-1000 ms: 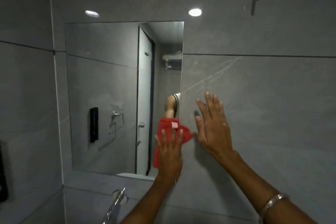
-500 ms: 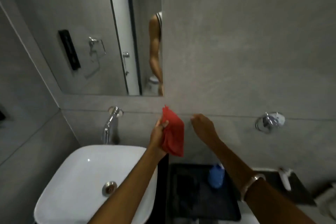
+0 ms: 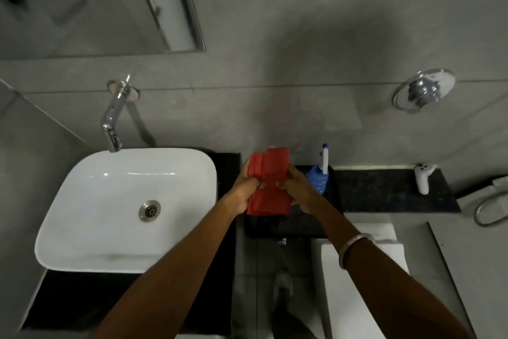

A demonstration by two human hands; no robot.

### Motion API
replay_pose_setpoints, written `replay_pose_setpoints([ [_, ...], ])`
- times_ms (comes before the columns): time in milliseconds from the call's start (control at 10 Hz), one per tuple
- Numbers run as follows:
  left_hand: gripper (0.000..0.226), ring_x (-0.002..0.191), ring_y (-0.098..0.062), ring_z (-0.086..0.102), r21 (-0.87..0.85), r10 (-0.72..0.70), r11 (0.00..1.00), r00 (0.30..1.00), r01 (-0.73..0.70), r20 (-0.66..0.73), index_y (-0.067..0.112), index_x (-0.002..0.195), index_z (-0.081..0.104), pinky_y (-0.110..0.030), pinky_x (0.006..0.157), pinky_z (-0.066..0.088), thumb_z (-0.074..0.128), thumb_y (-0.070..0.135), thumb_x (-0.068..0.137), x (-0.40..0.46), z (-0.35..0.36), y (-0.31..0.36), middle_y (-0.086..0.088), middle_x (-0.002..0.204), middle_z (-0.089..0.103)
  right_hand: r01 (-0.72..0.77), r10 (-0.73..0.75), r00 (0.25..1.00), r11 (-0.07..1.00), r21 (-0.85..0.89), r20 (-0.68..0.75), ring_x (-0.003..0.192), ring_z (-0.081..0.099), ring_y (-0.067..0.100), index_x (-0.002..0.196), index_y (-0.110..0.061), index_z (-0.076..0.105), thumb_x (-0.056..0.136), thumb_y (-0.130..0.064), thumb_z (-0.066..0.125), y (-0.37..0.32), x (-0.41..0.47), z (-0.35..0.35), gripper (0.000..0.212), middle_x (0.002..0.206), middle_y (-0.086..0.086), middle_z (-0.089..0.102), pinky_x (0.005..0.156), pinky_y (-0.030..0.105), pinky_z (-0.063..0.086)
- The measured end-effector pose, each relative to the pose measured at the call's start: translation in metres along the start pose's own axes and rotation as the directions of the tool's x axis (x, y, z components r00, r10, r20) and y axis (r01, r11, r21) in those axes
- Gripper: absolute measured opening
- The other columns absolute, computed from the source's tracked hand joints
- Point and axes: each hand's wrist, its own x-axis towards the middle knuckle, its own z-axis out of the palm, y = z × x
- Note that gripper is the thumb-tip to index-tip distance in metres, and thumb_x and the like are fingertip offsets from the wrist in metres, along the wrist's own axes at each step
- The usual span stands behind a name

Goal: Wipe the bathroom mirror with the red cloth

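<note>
We see red cloth [image 3: 269,187] now folded, lower than half second ago, above black counter [image 3: 384,190] beside sink [image 3: 82,201]. Left hand [image 3: 244,190] grips its left edge, fingers closed; right hand [image 3: 297,190], earlier free, now pinches right edge. Mirror [image 3: 82,8] slid to top left, well apart. Blue bottle [image 3: 319,176] just beside right hand.

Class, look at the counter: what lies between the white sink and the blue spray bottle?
In the head view, the red cloth, held by the left hand and right hand, lies between the sink and the bottle.
</note>
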Motion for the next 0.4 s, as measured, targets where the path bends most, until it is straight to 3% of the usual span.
replay_pose_setpoints([
  [100, 0.098, 0.122, -0.029, 0.059, 0.127, 0.026, 0.992, 0.998, -0.019, -0.054, 0.038, 0.157, 0.030, -0.041, 0.094, 0.055, 0.047, -0.023, 0.082, 0.040, 0.000, -0.028, -0.011, 0.145, 0.056, -0.028, 0.027, 0.999, 0.999, -0.019, -0.023, 0.104, 0.066, 0.023, 0.153, -0.026, 0.038, 0.092, 0.005, 0.058, 0.036, 0.035, -0.002, 0.072, 0.122, 0.001, 0.064, 0.065, 0.031, 0.053],
  [200, 0.095, 0.121, -0.023, 0.055, 0.203, 0.051, 0.979, 0.995, -0.033, -0.084, 0.034, 0.159, 0.026, -0.045, 0.101, 0.054, 0.044, -0.022, 0.085, 0.074, 0.005, -0.063, -0.011, 0.150, 0.050, -0.044, 0.040, 0.998, 0.994, -0.103, -0.040, 0.118, 0.063, 0.032, 0.155, -0.025, 0.036, 0.090, 0.005, 0.056, 0.065, 0.077, -0.002, 0.074, 0.133, 0.007, 0.062, 0.069, 0.034, 0.056],
  [300, 0.093, 0.138, -0.028, 0.045, 0.433, 0.046, 0.901, 0.998, -0.025, -0.037, 0.035, 0.162, 0.012, -0.053, 0.113, 0.046, 0.054, -0.007, 0.091, 0.095, 0.005, -0.088, -0.011, 0.161, 0.033, -0.140, 0.116, 0.988, 0.947, -0.289, -0.099, 0.123, 0.060, 0.036, 0.157, -0.022, 0.032, 0.095, -0.011, 0.055, 0.086, 0.106, 0.000, 0.067, 0.144, 0.015, 0.056, 0.093, 0.044, 0.056],
  [400, 0.096, 0.156, -0.032, 0.017, 0.583, 0.125, 0.809, 0.991, -0.074, -0.047, 0.034, 0.163, 0.004, -0.047, 0.121, 0.035, 0.067, 0.013, 0.093, 0.090, 0.002, -0.098, -0.007, 0.173, -0.004, -0.205, 0.136, 0.973, 0.878, -0.432, -0.185, 0.127, 0.058, 0.037, 0.157, -0.016, 0.029, 0.097, -0.032, 0.056, 0.093, 0.102, 0.004, 0.067, 0.149, 0.017, 0.052, 0.101, 0.040, 0.049],
])
